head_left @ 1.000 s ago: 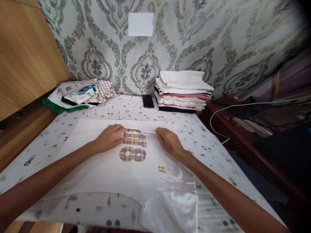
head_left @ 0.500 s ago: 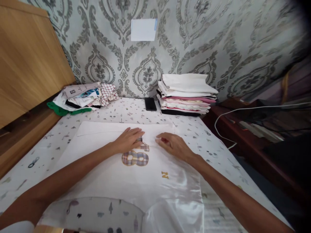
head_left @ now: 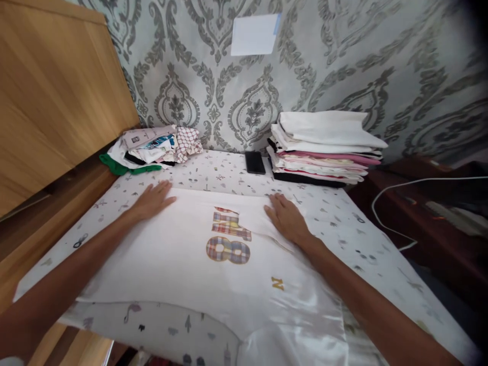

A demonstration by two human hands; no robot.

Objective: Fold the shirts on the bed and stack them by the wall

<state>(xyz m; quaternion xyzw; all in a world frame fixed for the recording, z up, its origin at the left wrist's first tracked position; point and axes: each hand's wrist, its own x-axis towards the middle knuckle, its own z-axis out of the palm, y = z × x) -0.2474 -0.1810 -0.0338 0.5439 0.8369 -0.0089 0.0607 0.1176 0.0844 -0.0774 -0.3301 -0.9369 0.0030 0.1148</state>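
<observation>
A white shirt (head_left: 183, 259) with plaid figures and a small yellow letter lies spread over the printed sheet. My left hand (head_left: 153, 200) rests flat at its far left corner, fingers stretched out and pointing away. On the right, my right hand (head_left: 285, 216) lies palm down on the cloth with its fingers extended. A crease in the fabric runs beside the right hand, below its fingers. The near right part of the shirt is shiny and bunched, and it runs down to the bottom edge of the view.
A tall stack of folded clothes (head_left: 324, 150) stands by the wall at the back right, with a black phone (head_left: 254, 162) left of it. A looser clothes pile (head_left: 152, 148) sits back left beside a wooden cabinet (head_left: 61, 91). A white cable (head_left: 385, 190) hangs at right.
My left hand has moved left and away from the plaid figures to the shirt's far left corner. My right hand has flattened out near the far edge. More of the plaid print shows.
</observation>
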